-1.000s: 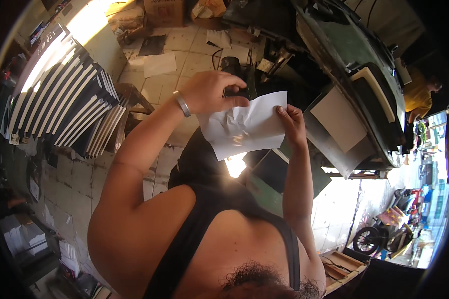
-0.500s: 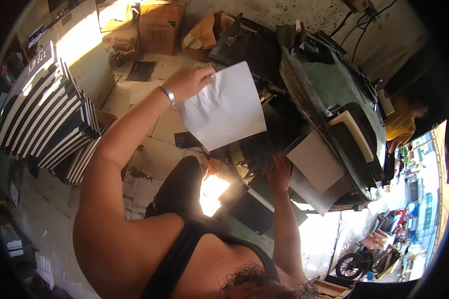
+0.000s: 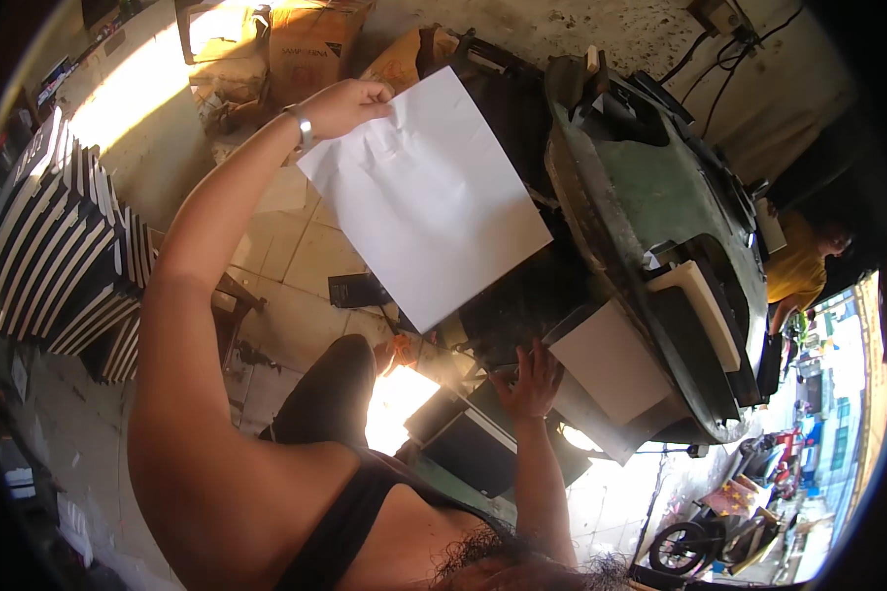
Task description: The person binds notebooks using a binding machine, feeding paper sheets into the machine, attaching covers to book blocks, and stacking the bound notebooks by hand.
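My left hand is closed on the upper left edge of a white sheet of paper, lifted in the air and creased near the grip. My right hand has its fingers spread and holds nothing that I can see. Just right of it, a pale rectangular sheet lies on a larger grey one at the near end of a worn green table. Below and left of my right hand is a black hardcover book with pale page edges. What lies under the white sheet is hidden.
Tall stacks of dark-covered books stand at the left. Cardboard boxes sit at the back, and a small black box lies on the tiled floor. At the right are a co-worker in a yellow shirt and a motorcycle outside.
My left hand has moved up and left with the white sheet, which now shows more of its face. My right hand has shifted down and left, its fingers more spread. The whole view has shifted slightly.
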The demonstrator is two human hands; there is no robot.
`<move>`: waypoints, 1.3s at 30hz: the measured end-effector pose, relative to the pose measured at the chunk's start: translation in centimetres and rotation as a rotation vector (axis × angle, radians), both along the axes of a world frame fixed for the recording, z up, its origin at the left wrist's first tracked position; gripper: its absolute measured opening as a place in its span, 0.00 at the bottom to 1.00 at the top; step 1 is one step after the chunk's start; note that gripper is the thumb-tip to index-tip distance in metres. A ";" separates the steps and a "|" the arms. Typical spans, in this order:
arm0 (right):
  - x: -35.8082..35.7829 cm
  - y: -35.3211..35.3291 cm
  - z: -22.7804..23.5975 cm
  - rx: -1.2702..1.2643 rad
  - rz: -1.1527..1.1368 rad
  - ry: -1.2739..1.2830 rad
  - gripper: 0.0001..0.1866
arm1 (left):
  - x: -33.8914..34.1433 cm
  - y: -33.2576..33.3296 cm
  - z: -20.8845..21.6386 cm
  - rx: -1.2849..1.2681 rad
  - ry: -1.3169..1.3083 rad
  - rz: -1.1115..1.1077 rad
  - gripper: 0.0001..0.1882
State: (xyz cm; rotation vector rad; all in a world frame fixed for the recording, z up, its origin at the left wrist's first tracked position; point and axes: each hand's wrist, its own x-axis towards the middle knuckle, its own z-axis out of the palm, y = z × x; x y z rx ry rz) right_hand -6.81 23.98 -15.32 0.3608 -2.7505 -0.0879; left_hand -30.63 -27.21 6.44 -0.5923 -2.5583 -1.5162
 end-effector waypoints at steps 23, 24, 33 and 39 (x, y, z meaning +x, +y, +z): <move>0.0 -0.1 -0.3 0.058 -0.029 0.055 0.40 | -17.7 22.4 -3.3 -0.727 0.377 0.231 0.24; -0.2 -0.3 -0.3 0.065 -0.032 0.049 0.41 | -16.9 23.8 -3.6 -0.743 0.387 0.076 0.26; -0.8 -0.7 -0.5 0.070 -0.073 0.036 0.40 | -20.8 29.2 -5.7 -0.904 0.130 0.010 0.33; -0.2 -0.5 -0.5 0.060 -0.067 0.053 0.39 | -24.1 29.6 -3.6 -0.896 0.020 0.032 0.34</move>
